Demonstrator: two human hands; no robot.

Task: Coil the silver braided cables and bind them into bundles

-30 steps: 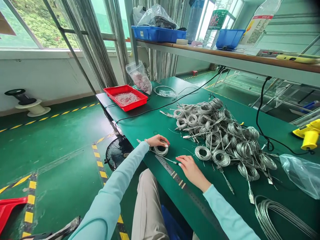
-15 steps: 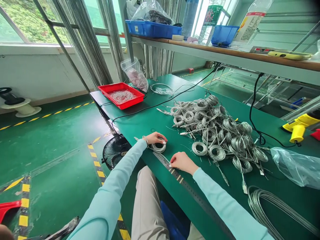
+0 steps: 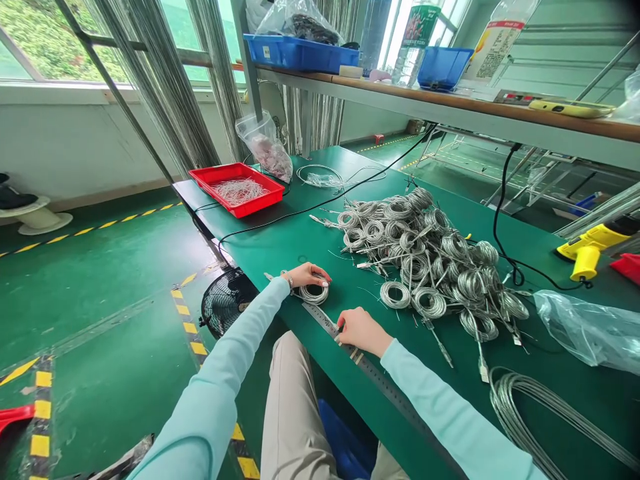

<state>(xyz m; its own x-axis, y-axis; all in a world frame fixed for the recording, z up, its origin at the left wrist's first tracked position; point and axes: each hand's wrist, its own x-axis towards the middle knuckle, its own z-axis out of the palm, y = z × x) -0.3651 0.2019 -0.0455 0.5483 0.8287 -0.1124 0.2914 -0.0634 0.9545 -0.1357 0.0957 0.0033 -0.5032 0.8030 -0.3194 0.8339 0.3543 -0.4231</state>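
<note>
My left hand (image 3: pixel 307 274) is closed on a small coil of grey cable (image 3: pixel 314 295) lying near the table's front edge. From this coil a thin length of cable runs beside a steel ruler (image 3: pixel 385 383) to my right hand (image 3: pixel 364 331). The fingertips of that hand are pinched together at the ruler, holding the cable; its very tip is hidden by the fingers. Pale bands wrap the ruler just below my right fingers. A large heap of similar coiled cables (image 3: pixel 415 247), some with USB plugs, lies beyond my right hand.
A red tray (image 3: pixel 200 177) of thin strands stands at the table's far left, beside a plastic bag (image 3: pixel 273 157). A black cord (image 3: pixel 287 217) crosses the table. To the right are a yellow heat gun (image 3: pixel 590 250), clear plastic (image 3: pixel 590 327) and a loose cable bundle (image 3: pixel 520 393).
My right hand has slid slightly along the ruler toward me, covering one of the pale bands. My left hand stays on the coil. The whole view has shifted a little.
</note>
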